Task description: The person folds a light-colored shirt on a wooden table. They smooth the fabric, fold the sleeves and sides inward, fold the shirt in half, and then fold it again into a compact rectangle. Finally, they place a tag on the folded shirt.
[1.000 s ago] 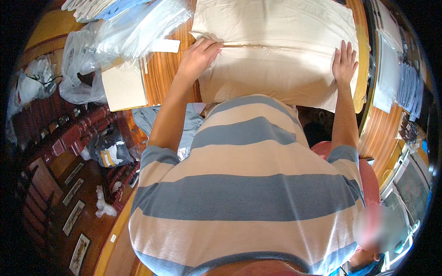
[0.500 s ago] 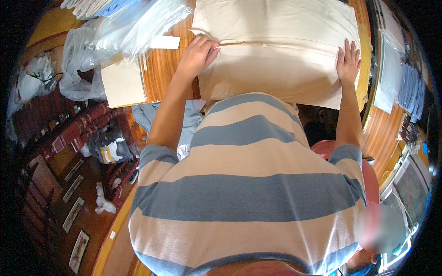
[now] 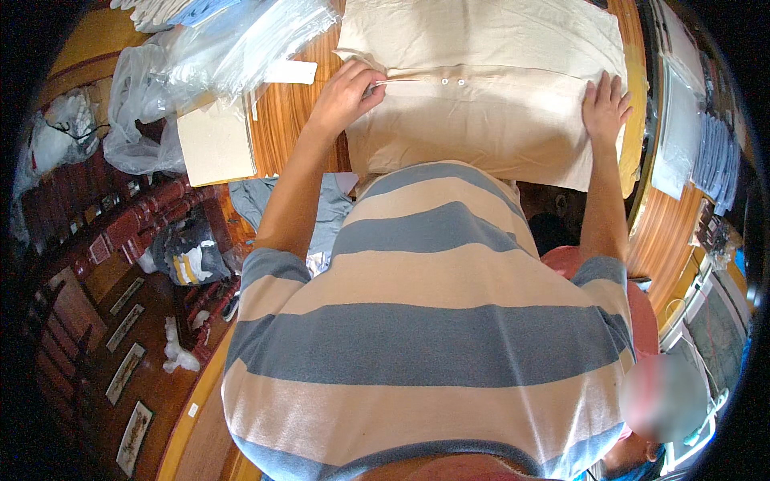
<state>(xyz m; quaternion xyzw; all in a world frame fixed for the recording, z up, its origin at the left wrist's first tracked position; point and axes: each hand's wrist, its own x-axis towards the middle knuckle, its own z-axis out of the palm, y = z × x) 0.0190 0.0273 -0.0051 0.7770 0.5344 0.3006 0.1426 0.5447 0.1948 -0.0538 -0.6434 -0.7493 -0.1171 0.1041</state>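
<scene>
A cream cloth piece [image 3: 473, 120], seemingly a garment, lies spread over the table in front of me. Two small white buttons [image 3: 453, 82] show along the seam across its middle. At the left end of that seam, my left hand [image 3: 346, 98] is closed in a pinch on the cloth's edge. A small greyish spot shows between its thumb and fingers, too small to name. My right hand [image 3: 605, 111] rests flat on the cloth's right edge, fingers stretched out and holding nothing.
Clear plastic bags [image 3: 233, 60] are heaped at the far left, near a white card [image 3: 290, 72] and a beige board [image 3: 215, 143]. Folded blue items [image 3: 714, 160] are stacked at right. Grey cloth [image 3: 333, 210] hangs below the table edge. Another person [image 3: 642, 313] is close at my lower right.
A second button has come into sight along the seam. My left hand has shifted very slightly while keeping its pinch. The right hand has slid a little toward me, still flat.
</scene>
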